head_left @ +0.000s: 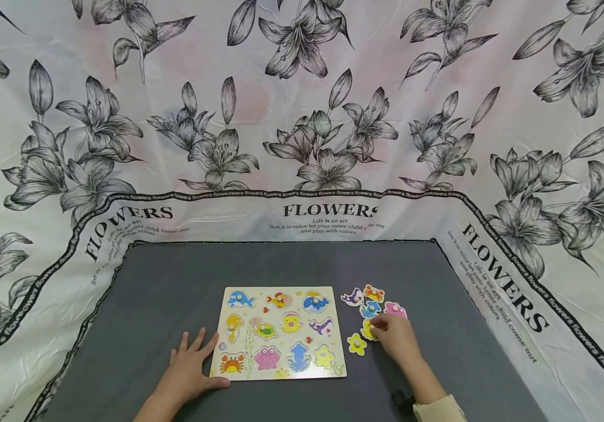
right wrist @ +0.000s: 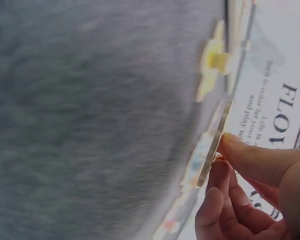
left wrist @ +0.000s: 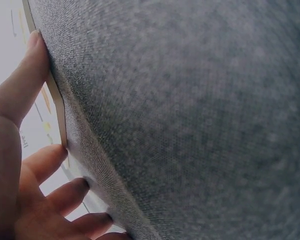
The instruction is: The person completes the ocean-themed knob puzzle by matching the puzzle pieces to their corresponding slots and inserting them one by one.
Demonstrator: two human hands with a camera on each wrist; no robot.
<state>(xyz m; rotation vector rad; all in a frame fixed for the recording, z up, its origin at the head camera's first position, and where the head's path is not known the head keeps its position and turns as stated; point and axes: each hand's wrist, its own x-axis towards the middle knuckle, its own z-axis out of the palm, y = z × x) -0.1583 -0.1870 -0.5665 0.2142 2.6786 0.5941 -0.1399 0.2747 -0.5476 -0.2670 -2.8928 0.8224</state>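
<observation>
Now the right hand [head_left: 396, 337] pinches a yellow piece [head_left: 367, 330] beside the puzzle board [head_left: 283, 342]: probably light, stiff and slick (take it mid-face), while the left hand [head_left: 188, 372], splayed, touches the board's edge.
</observation>
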